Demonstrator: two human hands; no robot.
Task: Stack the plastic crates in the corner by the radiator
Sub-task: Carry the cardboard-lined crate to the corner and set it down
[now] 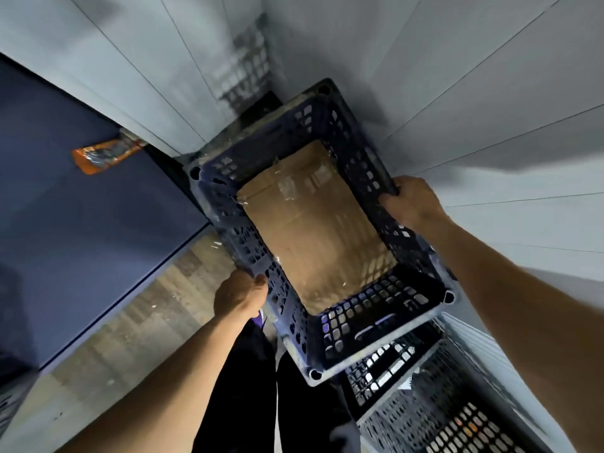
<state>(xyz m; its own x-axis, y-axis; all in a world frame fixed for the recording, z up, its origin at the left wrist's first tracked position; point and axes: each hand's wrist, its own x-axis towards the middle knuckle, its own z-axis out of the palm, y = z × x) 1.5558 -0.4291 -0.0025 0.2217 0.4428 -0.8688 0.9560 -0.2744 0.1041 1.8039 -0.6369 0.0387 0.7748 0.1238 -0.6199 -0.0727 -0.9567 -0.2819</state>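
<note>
Head view, looking straight down into the corner. Two bare hands are on one dark blue perforated crate (327, 223). The left hand (240, 294) sits at seven o'clock of the crate, fingers wrapped under the rim of its long side and thumb (260, 281) pressed on top, closed on that rim. The right hand (413, 202) is at three o'clock, curled tight over the opposite long rim. So both hands grip this same crate, one on each long side.

Inside it lies one flat sheet of cardboard (313, 223) with strips of clear tape, covering most of the floor of the crate.

Crate count: the held one, then a second dark crate (379, 377) showing under its five o'clock corner. Further out at five o'clock is a grey perforated one (434, 420). That makes three I can count. Whether the held crate rests on the one below or hangs just above it, I cannot tell.

Pale panelled walls (490, 93) meet in a corner at twelve o'clock, and the crate's far end points into it. At nine o'clock there is a dark blue surface (65, 207) bearing one orange packet (104, 155). Between that and the crate runs a wood-patterned floor (137, 322). At six o'clock are dark trouser legs (255, 371).
</note>
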